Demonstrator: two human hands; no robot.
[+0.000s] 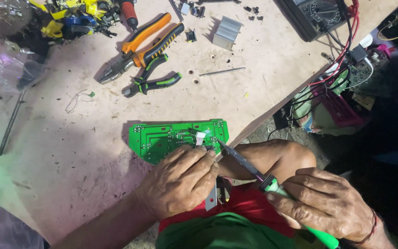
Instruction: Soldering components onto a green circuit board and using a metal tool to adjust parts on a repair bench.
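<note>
Below, a pale worktable (70,147), scuffed and littered. Near its front edge, a green circuit board (171,138) lying flat, with a small white connector (200,138) on it. Left hand (180,180) closed over the board's near edge, fingertips (203,152) pressing just beside the connector. Right hand (325,203) wrapped around the green handle of a soldering iron (249,168), tip touching the board right of the connector. Farther back, orange pliers (139,48), then green-handled cutters (150,80), a ribbed heatsink (226,32), a thin metal rod (222,71).
</note>
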